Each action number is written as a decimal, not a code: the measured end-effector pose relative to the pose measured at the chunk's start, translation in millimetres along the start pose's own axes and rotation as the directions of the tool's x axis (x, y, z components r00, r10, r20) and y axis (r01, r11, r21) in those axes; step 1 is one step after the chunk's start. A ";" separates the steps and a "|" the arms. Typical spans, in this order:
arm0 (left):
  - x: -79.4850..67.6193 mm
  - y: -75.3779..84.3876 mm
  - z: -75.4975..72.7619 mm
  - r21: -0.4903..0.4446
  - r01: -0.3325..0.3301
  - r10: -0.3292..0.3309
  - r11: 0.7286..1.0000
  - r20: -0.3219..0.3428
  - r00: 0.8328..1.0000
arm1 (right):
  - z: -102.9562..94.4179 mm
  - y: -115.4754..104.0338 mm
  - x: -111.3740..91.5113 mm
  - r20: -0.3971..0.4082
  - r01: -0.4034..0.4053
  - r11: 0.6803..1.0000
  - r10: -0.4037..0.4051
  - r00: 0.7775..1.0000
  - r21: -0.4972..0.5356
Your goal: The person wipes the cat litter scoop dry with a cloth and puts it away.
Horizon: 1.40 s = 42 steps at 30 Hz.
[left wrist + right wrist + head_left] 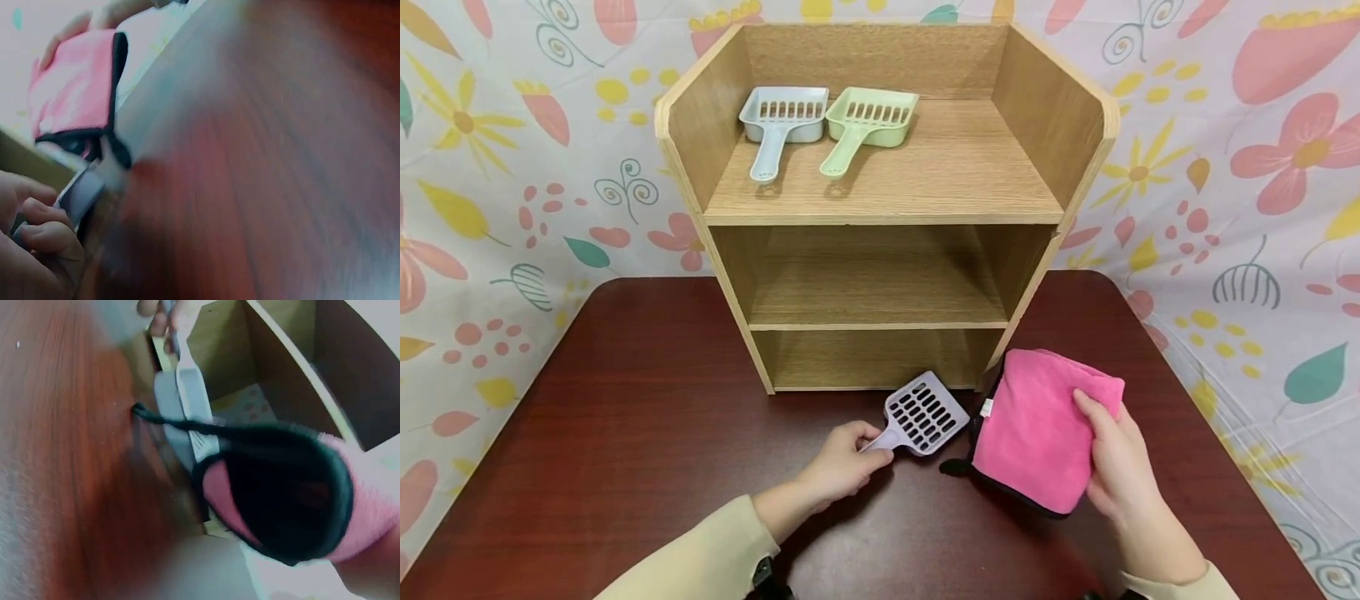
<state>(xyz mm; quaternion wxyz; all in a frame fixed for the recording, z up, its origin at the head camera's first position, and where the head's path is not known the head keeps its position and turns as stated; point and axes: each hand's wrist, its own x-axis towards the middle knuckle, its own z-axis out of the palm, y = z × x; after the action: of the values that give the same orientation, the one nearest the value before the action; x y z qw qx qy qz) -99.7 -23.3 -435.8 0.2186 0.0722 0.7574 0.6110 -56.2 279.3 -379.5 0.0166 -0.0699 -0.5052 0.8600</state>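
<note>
Left hand point(844, 467) grips one lavender scoop point(927, 414); right hand point(1116, 462) grips one pouch point(1039, 429). Shelf point(958, 171): one blue scoop point(777, 133), one green scoop point(854, 135).

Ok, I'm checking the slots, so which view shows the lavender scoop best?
The head view: it shows the lavender scoop from above, slots clear, held in the left hand. The left wrist view catches only a blurred part beside that hand; the right wrist view shows it steeply angled, crossed by a dark cord.
</note>
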 end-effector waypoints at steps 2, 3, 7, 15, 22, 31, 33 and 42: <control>-2.1 0.6 -11.2 0.080 -0.069 0.070 0.994 -0.015 0.997 | 6.3 -2.1 -2.2 -0.112 0.062 0.989 -0.077 0.991 -0.133; -3.1 1.7 -16.6 0.117 -0.103 0.105 0.988 -0.014 0.994 | 10.0 -2.8 -2.6 -0.161 0.089 0.975 -0.123 0.979 -0.204; -6.2 9.6 -35.1 0.218 -0.223 0.214 0.950 0.064 0.975 | 28.0 1.0 -2.7 -0.230 0.152 0.807 -0.335 0.914 -0.570; -1.3 24.3 -48.8 0.340 -0.417 0.341 0.843 0.262 0.903 | 54.1 36.5 -1.1 0.172 0.421 0.444 -0.498 0.850 -0.791; 2.3 28.6 -51.7 0.712 -0.559 0.523 0.426 0.310 0.794 | 68.0 55.0 2.0 0.424 0.601 0.221 -0.527 0.736 -0.769; 7.7 28.9 -49.7 0.733 -0.604 0.691 0.314 0.260 0.675 | 84.3 61.7 7.3 0.709 0.771 -0.070 -0.451 0.542 -0.633; 8.9 30.1 -49.7 0.720 -0.625 0.710 0.301 0.268 0.651 | 88.2 60.5 8.5 0.765 0.792 -0.137 -0.398 0.507 -0.595; 10.5 30.2 -56.2 0.678 -0.681 0.741 0.275 0.302 0.599 | 86.2 38.7 16.0 0.864 0.830 -0.250 -0.066 0.498 -0.498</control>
<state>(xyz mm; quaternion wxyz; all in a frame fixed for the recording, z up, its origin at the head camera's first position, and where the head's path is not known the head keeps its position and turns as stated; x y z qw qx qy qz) -137.3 -62.2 -400.6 -0.1555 0.4612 0.8271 0.2812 -82.2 187.3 -373.5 0.1738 0.4032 -0.8876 0.1392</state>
